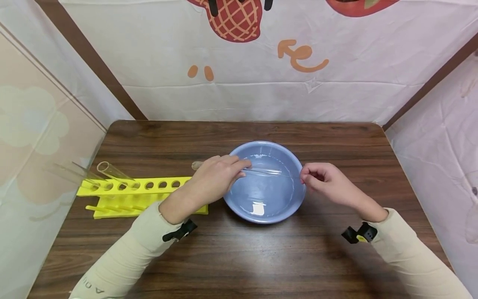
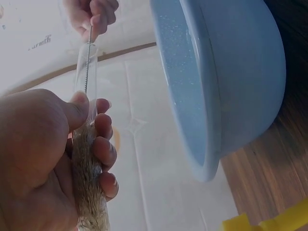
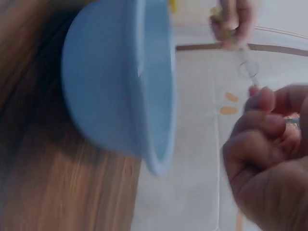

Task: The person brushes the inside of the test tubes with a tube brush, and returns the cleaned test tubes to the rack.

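Note:
My left hand (image 1: 214,178) grips a clear glass test tube (image 1: 267,171) over the blue basin (image 1: 263,220), its mouth pointing right. Inside the tube is a test tube brush; its bristles (image 2: 91,204) fill the part within the palm, in the left wrist view. A thin twisted wire handle (image 2: 87,72) comes out of the tube's mouth. At the basin's right rim, my right hand (image 1: 330,182) pinches the far end of that wire between thumb and fingers. The tube's rounded end shows just left of the left hand.
Left of the basin stands a yellow test tube rack (image 1: 140,185), partly behind my left forearm. Several glass tubes lean in its left holes, one a wide tube (image 1: 112,171). Water lies in the basin. Printed cloth (image 1: 254,99) hangs behind the wooden table (image 1: 246,257).

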`<state>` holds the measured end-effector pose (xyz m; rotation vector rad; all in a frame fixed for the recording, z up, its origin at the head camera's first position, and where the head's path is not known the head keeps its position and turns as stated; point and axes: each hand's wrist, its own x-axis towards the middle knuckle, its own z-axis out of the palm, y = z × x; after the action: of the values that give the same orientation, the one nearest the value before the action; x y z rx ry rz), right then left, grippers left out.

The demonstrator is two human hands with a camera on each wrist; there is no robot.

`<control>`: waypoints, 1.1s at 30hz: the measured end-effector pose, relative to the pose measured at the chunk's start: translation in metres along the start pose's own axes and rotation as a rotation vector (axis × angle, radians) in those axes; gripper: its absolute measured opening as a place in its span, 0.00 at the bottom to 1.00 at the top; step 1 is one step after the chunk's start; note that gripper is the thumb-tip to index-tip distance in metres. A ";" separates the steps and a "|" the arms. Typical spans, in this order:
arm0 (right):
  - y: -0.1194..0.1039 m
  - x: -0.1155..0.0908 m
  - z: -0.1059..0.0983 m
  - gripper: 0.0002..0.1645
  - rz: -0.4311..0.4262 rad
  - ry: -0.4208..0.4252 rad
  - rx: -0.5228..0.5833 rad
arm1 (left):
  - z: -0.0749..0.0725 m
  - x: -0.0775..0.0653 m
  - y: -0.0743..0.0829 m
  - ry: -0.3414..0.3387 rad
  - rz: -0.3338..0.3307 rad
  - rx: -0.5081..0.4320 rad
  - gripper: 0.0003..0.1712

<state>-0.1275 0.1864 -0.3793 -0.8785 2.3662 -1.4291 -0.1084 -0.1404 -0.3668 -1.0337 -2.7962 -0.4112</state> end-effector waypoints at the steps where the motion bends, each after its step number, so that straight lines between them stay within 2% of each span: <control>1: 0.001 0.000 0.000 0.11 -0.024 0.013 -0.026 | 0.000 -0.001 -0.001 -0.004 0.000 -0.002 0.16; 5: 0.004 0.001 0.000 0.12 -0.124 0.099 -0.141 | -0.001 -0.002 -0.001 -0.016 0.000 -0.008 0.16; 9: 0.010 0.001 -0.001 0.13 -0.263 0.173 -0.271 | -0.003 -0.001 -0.001 -0.022 0.004 -0.010 0.16; 12: 0.015 0.001 -0.002 0.10 -0.399 0.214 -0.400 | -0.004 -0.001 -0.002 -0.024 0.004 -0.012 0.16; 15: 0.018 0.002 -0.002 0.06 -0.500 0.254 -0.499 | -0.006 -0.002 -0.002 -0.027 0.001 -0.013 0.16; 20: 0.023 0.001 -0.004 0.14 -0.648 0.322 -0.638 | -0.009 -0.003 -0.003 -0.030 -0.013 -0.025 0.17; 26: 0.028 -0.003 -0.011 0.16 -0.740 0.370 -0.808 | -0.011 -0.007 -0.007 -0.042 -0.062 -0.046 0.17; 33: 0.026 -0.007 -0.017 0.16 -0.808 0.405 -0.887 | -0.012 -0.011 -0.011 -0.044 -0.066 -0.046 0.18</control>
<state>-0.1397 0.2118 -0.3945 -2.1132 3.1962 -0.6732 -0.1064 -0.1587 -0.3602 -0.9738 -2.8792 -0.4682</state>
